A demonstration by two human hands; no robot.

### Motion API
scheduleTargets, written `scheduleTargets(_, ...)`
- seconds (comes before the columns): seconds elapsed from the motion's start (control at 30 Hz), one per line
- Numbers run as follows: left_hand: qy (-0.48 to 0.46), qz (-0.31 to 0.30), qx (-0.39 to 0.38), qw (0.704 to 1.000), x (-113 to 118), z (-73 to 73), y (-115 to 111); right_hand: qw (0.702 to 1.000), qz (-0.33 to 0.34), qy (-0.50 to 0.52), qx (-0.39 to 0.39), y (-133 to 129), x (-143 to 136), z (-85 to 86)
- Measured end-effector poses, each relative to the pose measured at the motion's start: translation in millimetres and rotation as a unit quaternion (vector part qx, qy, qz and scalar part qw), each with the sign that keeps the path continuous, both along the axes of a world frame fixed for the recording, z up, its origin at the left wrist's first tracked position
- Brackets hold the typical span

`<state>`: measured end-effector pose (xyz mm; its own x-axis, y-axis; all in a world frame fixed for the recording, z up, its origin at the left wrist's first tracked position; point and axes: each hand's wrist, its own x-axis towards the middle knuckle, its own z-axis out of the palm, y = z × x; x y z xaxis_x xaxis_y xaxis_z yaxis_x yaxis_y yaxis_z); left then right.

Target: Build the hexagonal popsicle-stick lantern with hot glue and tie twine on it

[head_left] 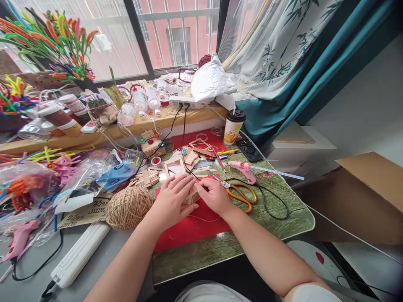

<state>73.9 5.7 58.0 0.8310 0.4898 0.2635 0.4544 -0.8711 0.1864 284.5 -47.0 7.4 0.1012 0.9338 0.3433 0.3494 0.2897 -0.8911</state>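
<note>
My left hand [176,201] lies over a small structure of wooden sticks [189,199] above a red sheet [195,228], its fingers stretched across the top and the thumb along the near side. At the right side of the structure, my right hand [214,195] has its fingers curled in a pinch; what they hold is too small to make out. A thin string loops on the red sheet below the hands. Orange-handled scissors [242,193] lie just right of my right hand. A ball of twine [129,208] sits left of my left hand.
A pink glue gun [245,169], a phone [249,149] and a lidded cup [233,127] stand or lie at the right back. Wooden sticks [147,178] and bagged craft items are at left. A white power strip [80,253] lies at front left; cords cross the table.
</note>
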Motion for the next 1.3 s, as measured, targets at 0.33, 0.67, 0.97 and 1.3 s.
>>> scheduleTargets(0.33,-0.019,0.012,-0.009,1.0,3,-5.0,-1,0.998,0.018,-0.051,0.02,-6,12,-10.8)
scheduleTargets(0.67,-0.006,0.008,-0.005,1.0,5,-9.6,-1,0.996,0.045,-0.076,0.03,-9,8,-6.7)
scheduleTargets(0.97,-0.002,-0.001,0.0,1.0,3,-16.5,-1,0.995,0.041,-0.07,0.058,-14,9,-5.1)
scheduleTargets(1.3,-0.005,0.03,0.017,0.999,0,-14.6,-7,0.997,0.035,-0.063,0.035,-12,8,-9.7)
